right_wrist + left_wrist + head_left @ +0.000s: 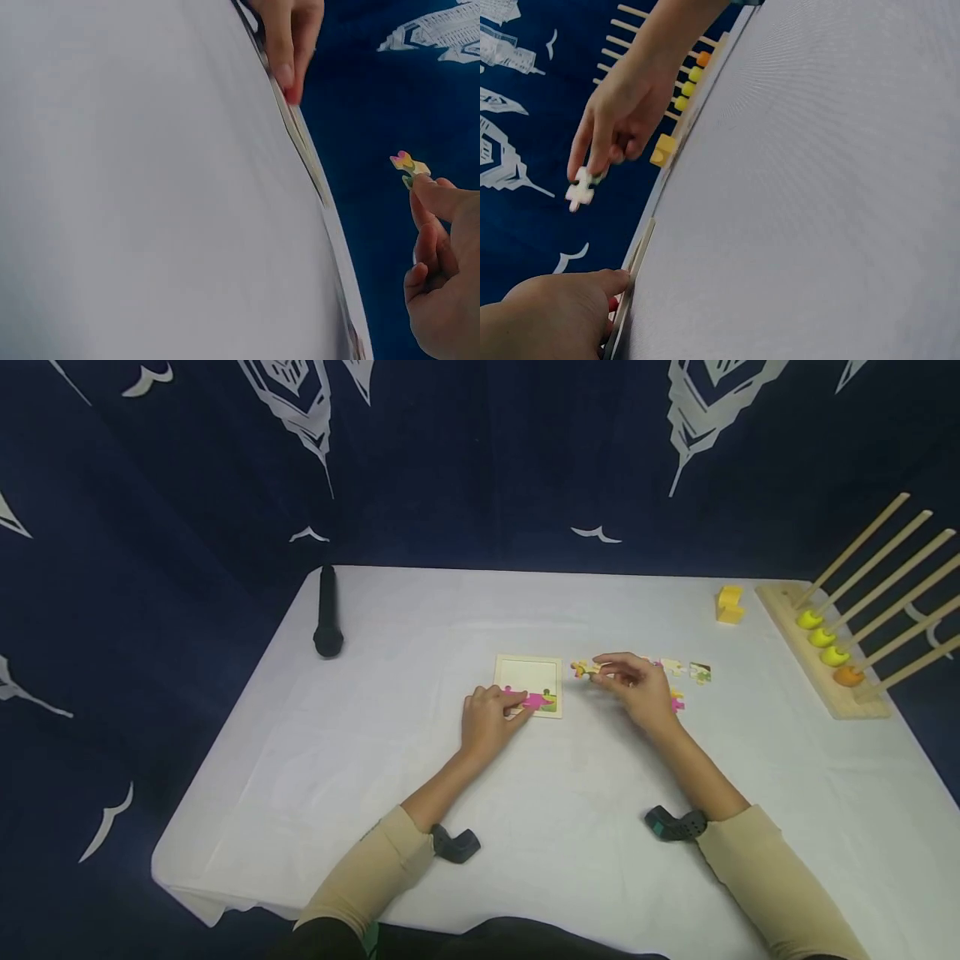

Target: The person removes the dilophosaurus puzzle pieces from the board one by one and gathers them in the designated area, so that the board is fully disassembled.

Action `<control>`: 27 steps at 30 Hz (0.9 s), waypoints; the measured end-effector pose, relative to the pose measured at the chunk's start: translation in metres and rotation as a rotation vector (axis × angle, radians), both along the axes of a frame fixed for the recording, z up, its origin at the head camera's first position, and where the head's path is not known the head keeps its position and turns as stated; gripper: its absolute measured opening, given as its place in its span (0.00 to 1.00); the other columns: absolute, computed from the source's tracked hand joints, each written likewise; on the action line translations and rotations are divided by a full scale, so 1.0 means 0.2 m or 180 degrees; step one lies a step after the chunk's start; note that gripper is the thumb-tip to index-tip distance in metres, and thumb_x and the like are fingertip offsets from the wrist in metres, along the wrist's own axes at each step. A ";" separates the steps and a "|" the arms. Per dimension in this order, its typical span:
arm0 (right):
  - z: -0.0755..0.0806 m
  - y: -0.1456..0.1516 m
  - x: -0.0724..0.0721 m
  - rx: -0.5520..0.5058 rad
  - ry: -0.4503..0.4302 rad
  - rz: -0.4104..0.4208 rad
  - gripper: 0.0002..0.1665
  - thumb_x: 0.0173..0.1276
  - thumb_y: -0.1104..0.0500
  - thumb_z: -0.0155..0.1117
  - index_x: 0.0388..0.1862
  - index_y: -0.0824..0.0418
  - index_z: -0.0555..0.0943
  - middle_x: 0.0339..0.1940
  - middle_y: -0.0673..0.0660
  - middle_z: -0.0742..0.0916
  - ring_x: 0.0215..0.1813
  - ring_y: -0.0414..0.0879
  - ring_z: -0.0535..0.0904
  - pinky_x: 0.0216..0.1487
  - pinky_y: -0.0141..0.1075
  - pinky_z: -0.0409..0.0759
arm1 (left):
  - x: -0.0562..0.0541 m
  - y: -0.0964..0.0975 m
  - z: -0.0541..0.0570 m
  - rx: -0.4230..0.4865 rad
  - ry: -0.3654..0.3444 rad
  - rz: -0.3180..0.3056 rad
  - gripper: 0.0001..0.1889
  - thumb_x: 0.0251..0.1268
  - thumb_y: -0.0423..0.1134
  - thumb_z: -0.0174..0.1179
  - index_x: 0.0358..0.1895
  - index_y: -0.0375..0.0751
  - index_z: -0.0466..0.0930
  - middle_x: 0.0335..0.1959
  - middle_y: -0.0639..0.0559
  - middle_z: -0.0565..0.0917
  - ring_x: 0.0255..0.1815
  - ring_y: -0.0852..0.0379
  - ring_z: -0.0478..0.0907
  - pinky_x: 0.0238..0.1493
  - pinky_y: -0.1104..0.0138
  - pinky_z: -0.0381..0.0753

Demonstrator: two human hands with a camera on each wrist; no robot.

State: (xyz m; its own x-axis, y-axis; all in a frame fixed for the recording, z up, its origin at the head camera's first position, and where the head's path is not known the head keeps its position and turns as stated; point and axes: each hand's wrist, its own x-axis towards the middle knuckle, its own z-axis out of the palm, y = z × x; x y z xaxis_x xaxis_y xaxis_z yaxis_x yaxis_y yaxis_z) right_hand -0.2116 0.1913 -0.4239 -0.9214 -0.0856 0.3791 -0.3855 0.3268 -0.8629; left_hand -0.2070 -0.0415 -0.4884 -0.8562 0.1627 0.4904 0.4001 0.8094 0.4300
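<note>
A small wooden puzzle tray (pixel 527 672) lies on the table, with pink and green puzzle pieces (pixel 538 702) along its near side. My left hand (pixel 487 720) rests on the tray, its index finger and thumb touching the near pieces and rim. To the right, above the table, my right hand (pixel 637 689) pinches a jigsaw puzzle piece (pixel 581 669) between thumb and fingers. The right wrist view shows a yellow and pink flower on this piece (pixel 406 165); its pale back (pixel 580 190) faces the left wrist view. Loose puzzle pieces (pixel 701 672) lie beyond the right hand, some partly hidden.
On the right stands a wooden peg rack (pixel 825 652) with several yellow and orange beads. A yellow block (pixel 729 604) sits near the far edge. At the far left lies a black microphone-shaped object (pixel 327 614). A dark patterned curtain (pixel 480 460) hangs behind the table.
</note>
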 end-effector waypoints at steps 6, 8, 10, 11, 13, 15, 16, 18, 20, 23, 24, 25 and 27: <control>-0.05 0.26 0.05 0.0080 -0.0082 -0.0314 0.16 0.55 0.70 0.67 0.44 0.72 0.80 0.34 0.57 0.85 0.31 0.41 0.76 0.29 0.24 0.68 | 0.00 -0.01 0.00 0.0014 -0.0006 0.0010 0.14 0.51 0.50 0.68 0.41 0.51 0.86 0.17 0.60 0.69 0.23 0.60 0.62 0.28 0.68 0.60; -0.07 0.36 0.06 0.0146 -0.0196 -0.0450 0.17 0.57 0.68 0.67 0.46 0.70 0.80 0.35 0.50 0.85 0.34 0.37 0.76 0.31 0.23 0.69 | 0.00 -0.01 0.00 0.0020 -0.0015 0.0007 0.14 0.51 0.50 0.67 0.41 0.51 0.86 0.17 0.60 0.69 0.23 0.60 0.62 0.29 0.68 0.60; -0.09 0.47 0.08 0.0243 -0.0281 -0.0568 0.17 0.57 0.65 0.67 0.46 0.68 0.80 0.34 0.44 0.84 0.36 0.34 0.76 0.33 0.21 0.69 | 0.00 -0.01 0.00 0.0027 -0.0025 -0.0001 0.14 0.51 0.50 0.67 0.41 0.51 0.86 0.17 0.60 0.69 0.23 0.60 0.62 0.29 0.68 0.60; -0.10 0.51 0.09 0.0289 -0.0331 -0.0608 0.17 0.58 0.64 0.67 0.46 0.67 0.80 0.34 0.42 0.84 0.37 0.33 0.77 0.34 0.20 0.69 | 0.00 -0.01 0.00 0.0024 -0.0021 -0.0003 0.14 0.51 0.50 0.67 0.41 0.51 0.86 0.17 0.61 0.69 0.23 0.60 0.62 0.29 0.68 0.60; -0.11 0.59 0.11 0.0421 -0.0447 -0.0696 0.17 0.59 0.61 0.67 0.47 0.66 0.80 0.33 0.38 0.84 0.37 0.32 0.77 0.35 0.20 0.69 | 0.00 -0.01 0.00 0.0025 -0.0014 0.0001 0.14 0.51 0.50 0.67 0.41 0.51 0.86 0.17 0.61 0.69 0.23 0.60 0.62 0.29 0.68 0.60; -0.12 0.66 0.12 0.0489 -0.0551 -0.0760 0.18 0.59 0.59 0.67 0.48 0.64 0.80 0.31 0.36 0.83 0.36 0.31 0.77 0.33 0.20 0.70 | 0.00 -0.01 0.00 0.0024 -0.0011 0.0009 0.14 0.51 0.50 0.67 0.40 0.51 0.87 0.17 0.61 0.69 0.23 0.60 0.62 0.28 0.68 0.60; -0.12 0.69 0.12 0.0515 -0.0620 -0.0792 0.19 0.59 0.58 0.67 0.48 0.64 0.80 0.30 0.34 0.83 0.35 0.30 0.76 0.31 0.21 0.70 | 0.00 -0.01 0.00 0.0026 -0.0009 0.0012 0.14 0.51 0.50 0.68 0.40 0.51 0.87 0.17 0.61 0.69 0.23 0.60 0.62 0.28 0.68 0.60; -0.14 0.73 0.13 0.0593 -0.0744 -0.0862 0.21 0.59 0.55 0.67 0.49 0.63 0.79 0.28 0.32 0.82 0.33 0.30 0.76 0.28 0.23 0.69 | 0.00 0.00 0.00 0.0039 -0.0013 0.0011 0.13 0.51 0.50 0.68 0.40 0.51 0.87 0.17 0.61 0.69 0.23 0.60 0.62 0.28 0.68 0.60; -0.15 0.76 0.13 0.0706 -0.0864 -0.0933 0.23 0.59 0.52 0.67 0.50 0.63 0.79 0.27 0.30 0.80 0.32 0.29 0.76 0.26 0.24 0.69 | 0.00 0.00 -0.01 0.0050 -0.0022 0.0002 0.14 0.51 0.50 0.68 0.40 0.51 0.87 0.17 0.61 0.69 0.23 0.61 0.62 0.29 0.68 0.60; -0.18 0.79 0.13 0.0955 -0.0982 -0.1030 0.26 0.60 0.47 0.65 0.51 0.63 0.78 0.27 0.29 0.79 0.30 0.28 0.75 0.25 0.25 0.70 | 0.00 0.00 -0.01 0.0065 -0.0036 -0.0017 0.14 0.51 0.49 0.68 0.40 0.51 0.86 0.17 0.61 0.69 0.23 0.61 0.62 0.29 0.68 0.60; -0.18 0.79 0.14 0.1044 -0.0980 -0.1066 0.26 0.60 0.47 0.65 0.50 0.64 0.79 0.26 0.30 0.79 0.29 0.28 0.75 0.25 0.26 0.70 | 0.00 0.00 -0.01 0.0066 -0.0041 -0.0020 0.14 0.51 0.49 0.68 0.40 0.51 0.86 0.17 0.61 0.69 0.23 0.61 0.62 0.29 0.68 0.59; -0.19 0.79 0.14 0.1114 -0.0972 -0.1093 0.25 0.61 0.47 0.65 0.50 0.64 0.79 0.26 0.31 0.79 0.28 0.28 0.74 0.25 0.25 0.70 | 0.00 0.00 -0.01 0.0064 -0.0042 -0.0023 0.14 0.51 0.49 0.68 0.40 0.51 0.86 0.17 0.61 0.69 0.23 0.61 0.62 0.29 0.68 0.59; -0.21 0.80 0.13 0.1238 -0.0893 -0.1145 0.23 0.61 0.49 0.64 0.49 0.64 0.79 0.27 0.36 0.81 0.27 0.29 0.74 0.23 0.26 0.70 | 0.00 0.00 -0.01 0.0066 -0.0052 -0.0026 0.14 0.51 0.49 0.68 0.41 0.51 0.86 0.17 0.61 0.69 0.23 0.61 0.62 0.29 0.68 0.59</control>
